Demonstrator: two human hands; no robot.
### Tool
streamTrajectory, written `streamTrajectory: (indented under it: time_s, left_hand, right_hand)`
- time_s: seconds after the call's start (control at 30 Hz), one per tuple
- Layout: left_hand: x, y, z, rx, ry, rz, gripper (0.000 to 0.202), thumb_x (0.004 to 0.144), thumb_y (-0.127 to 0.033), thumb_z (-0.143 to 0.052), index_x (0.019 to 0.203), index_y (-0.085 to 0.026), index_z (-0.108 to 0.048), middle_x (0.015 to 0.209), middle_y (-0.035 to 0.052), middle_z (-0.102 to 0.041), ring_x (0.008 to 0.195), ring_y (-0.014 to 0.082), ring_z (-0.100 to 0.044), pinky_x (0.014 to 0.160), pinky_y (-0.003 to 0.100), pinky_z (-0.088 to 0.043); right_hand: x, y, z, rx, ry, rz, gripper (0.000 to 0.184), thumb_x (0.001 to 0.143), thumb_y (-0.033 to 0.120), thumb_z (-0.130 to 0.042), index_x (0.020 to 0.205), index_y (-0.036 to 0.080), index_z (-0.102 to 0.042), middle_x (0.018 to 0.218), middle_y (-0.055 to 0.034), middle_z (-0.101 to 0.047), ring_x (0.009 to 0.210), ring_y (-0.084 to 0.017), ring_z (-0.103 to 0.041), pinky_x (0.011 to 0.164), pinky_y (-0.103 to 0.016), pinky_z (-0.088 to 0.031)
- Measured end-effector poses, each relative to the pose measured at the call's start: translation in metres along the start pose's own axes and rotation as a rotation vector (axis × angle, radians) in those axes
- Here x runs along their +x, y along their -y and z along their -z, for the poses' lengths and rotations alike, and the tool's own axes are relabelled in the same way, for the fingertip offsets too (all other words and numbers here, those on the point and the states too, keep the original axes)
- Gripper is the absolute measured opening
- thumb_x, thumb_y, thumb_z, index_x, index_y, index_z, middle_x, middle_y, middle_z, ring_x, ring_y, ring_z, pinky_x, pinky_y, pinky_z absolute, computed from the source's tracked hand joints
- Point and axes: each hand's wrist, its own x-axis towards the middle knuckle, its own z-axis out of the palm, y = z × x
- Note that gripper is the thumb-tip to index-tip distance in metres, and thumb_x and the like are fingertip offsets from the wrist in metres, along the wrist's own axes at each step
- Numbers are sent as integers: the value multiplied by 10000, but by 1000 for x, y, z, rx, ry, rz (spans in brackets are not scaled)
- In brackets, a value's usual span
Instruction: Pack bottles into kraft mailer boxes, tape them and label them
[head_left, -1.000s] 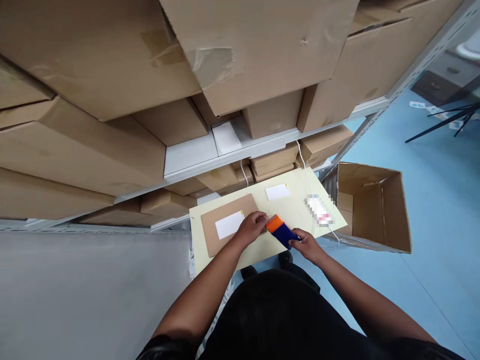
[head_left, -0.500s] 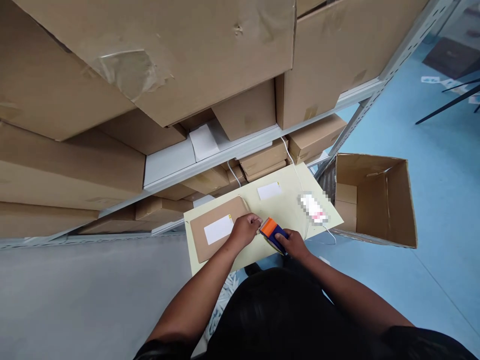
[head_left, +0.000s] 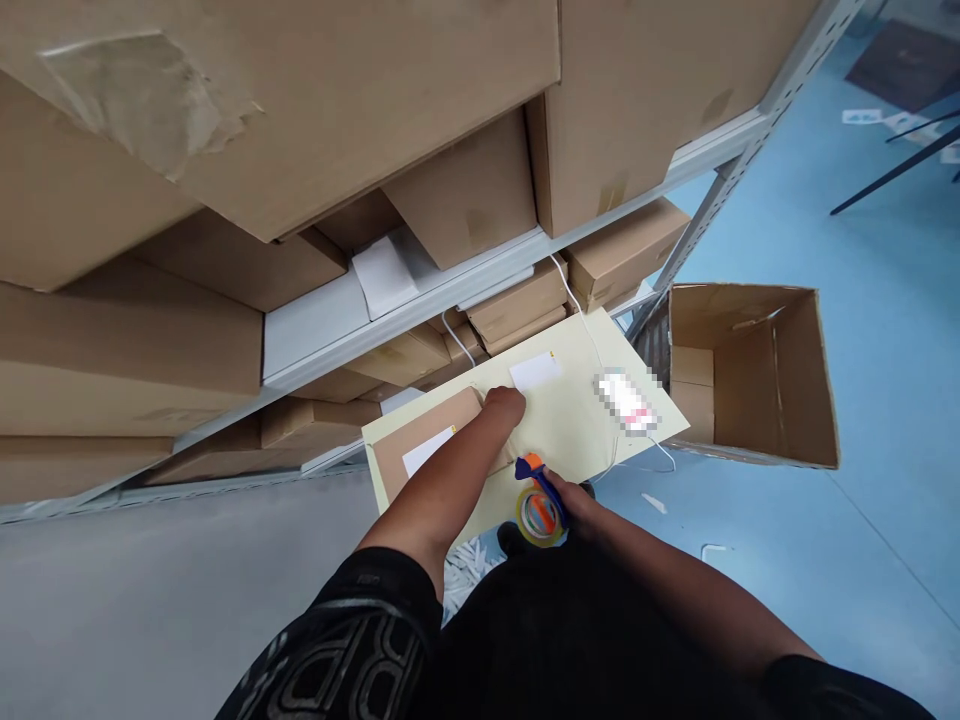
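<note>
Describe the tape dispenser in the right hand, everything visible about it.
The tape dispenser has a blue frame with an orange tip and carries a roll of clear or yellowish tape, its round side facing the camera. It looks plastic. The right hand grips it from the right, at the near edge of the pale yellow table. Its orange end points toward the brown package, where the left hand rests. Whether it touches the table cannot be told.

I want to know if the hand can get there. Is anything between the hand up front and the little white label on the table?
Nothing visible. The left hand rests at the corner of the flat brown cardboard parcel, and only bare pale yellow tabletop separates it from the small white paper label. The right hand holds the orange-and-blue tape dispenser nearer the body.
</note>
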Motion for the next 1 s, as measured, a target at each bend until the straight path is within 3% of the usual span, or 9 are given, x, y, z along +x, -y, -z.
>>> streamTrajectory:
  time_s: [0.1, 0.27, 0.37, 0.53, 0.6, 0.7, 0.8, 0.9, 1.0]
  left_hand:
    - [5, 5, -8, 31, 19, -4, 475, 713, -378, -820, 1122, -141, -781, 1103, 258, -746, 1134, 383, -667, 984, 488, -479]
    - [0, 13, -11, 55, -51, -41, 444, 679, -300, -817, 1099, -161, -782, 1116, 251, -737, 1228, 401, -579, 1073, 566, -358]
    - [-19, 25, -4, 42, -139, -94, 367, 767, -269, -736, 1110, -141, -764, 1215, 239, -699, 1251, 370, -556, 1098, 530, -343]
    - [-98, 100, -11, -182, -689, -162, 376, 961, -371, -524, 1242, -182, -686, 1371, 144, -631, 1312, 302, -532, 1185, 469, -321]
    - [-141, 145, -31, -189, -771, -60, 379, 945, -313, -500, 1253, -183, -680, 1418, 136, -606, 1368, 294, -509, 1191, 457, -344]
    - [-198, 203, -78, -88, -594, 21, 612, 796, -192, -564, 1405, -230, -608, 1618, 93, -447, 1534, 344, -321, 1217, 522, -322]
    - [-230, 235, -122, -23, -336, -16, 887, 722, -108, -575, 1577, -288, -427, 1722, 50, -247, 1584, 344, -215, 1209, 527, -335]
    - [-236, 243, -150, 1, -300, -78, 982, 709, -134, -669, 1625, -272, -343, 1740, 61, -151, 1593, 338, -188, 1202, 462, -361]
    - [-234, 232, -164, 9, -376, -47, 1004, 697, -229, -787, 1610, -299, -377, 1724, 82, -226, 1558, 391, -264, 1194, 501, -359]
  right_hand:
    - [2, -6, -15, 203, 94, -114, 569, 891, 729, -600, 1009, 190, -741, 1012, -108, -784, 939, -262, -743, 927, -413, -571]
    - [3, -15, -24, 298, 131, -94, 523, 921, 662, -619, 1028, 164, -735, 988, -86, -784, 887, -219, -740, 963, -385, -567]
    - [6, -23, -25, 288, 114, -61, 530, 918, 660, -629, 1048, 157, -733, 973, -91, -782, 866, -214, -738, 941, -373, -571]
    - [3, -30, -26, 270, 72, -47, 524, 923, 650, -622, 1091, 165, -724, 985, -92, -782, 887, -222, -744, 919, -375, -576]
    - [-3, -30, -27, 278, 60, -48, 494, 934, 640, -604, 1069, 181, -724, 974, -86, -785, 892, -229, -746, 914, -381, -581]
    - [-12, -33, -31, 324, 93, -54, 473, 950, 641, -567, 1027, 202, -726, 986, -89, -788, 937, -249, -750, 920, -390, -588]
    - [-20, -42, -36, 368, 190, -75, 504, 962, 648, -526, 1045, 193, -725, 1052, -103, -786, 1036, -268, -743, 983, -409, -570]
    - [-22, -53, -46, 347, 193, -69, 530, 969, 660, -484, 1071, 194, -716, 1064, -110, -784, 1083, -280, -735, 1001, -419, -562]
    - [-15, -50, -57, 370, 118, -50, 535, 973, 668, -442, 1075, 214, -707, 1043, -96, -785, 1073, -277, -737, 964, -415, -579]
